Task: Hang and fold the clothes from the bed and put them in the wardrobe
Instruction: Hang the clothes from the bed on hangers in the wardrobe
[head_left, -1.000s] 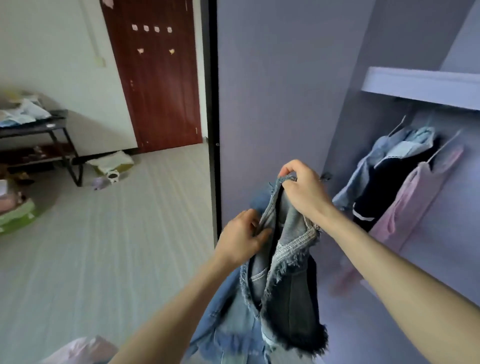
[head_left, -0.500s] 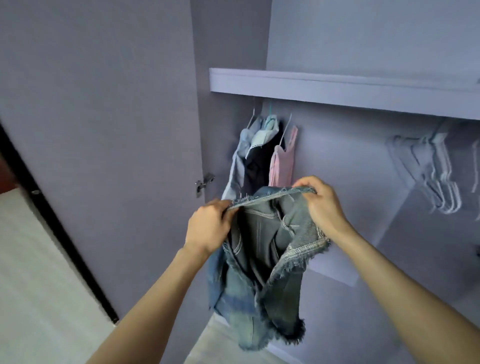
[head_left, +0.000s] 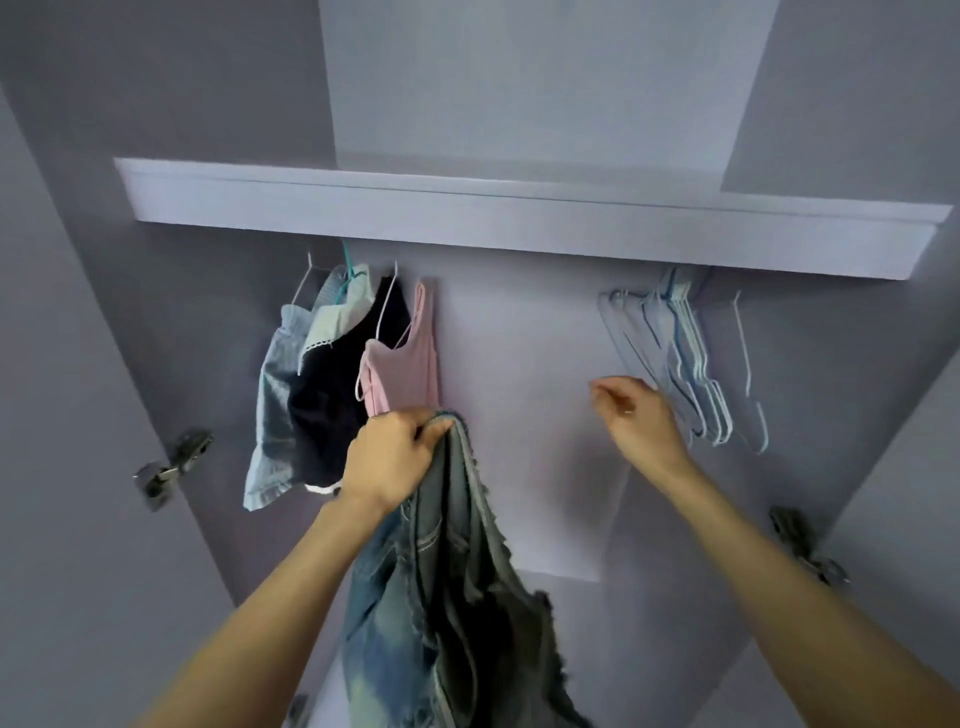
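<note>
My left hand (head_left: 392, 457) grips the top edge of frayed denim shorts (head_left: 452, 597), which hang down from it in front of the open wardrobe. My right hand (head_left: 636, 415) holds nothing; its fingers are loosely curled and it is raised just left of a bunch of empty pale hangers (head_left: 685, 358) on the rail at the right. Under the wardrobe shelf (head_left: 519, 218) at the left hang a pink top (head_left: 408, 369), a dark garment (head_left: 337, 395) and a light blue garment (head_left: 272, 410).
Both wardrobe doors stand open, with metal hinges (head_left: 171, 467) at the left and metal hinges (head_left: 802, 540) at the right. The back wall between the hung clothes and the hangers is bare. A lower ledge sits behind the shorts.
My view has swung from the room into the wardrobe. My right hand has let go of the shorts and risen toward the empty hangers. My left hand alone holds the shorts now.
</note>
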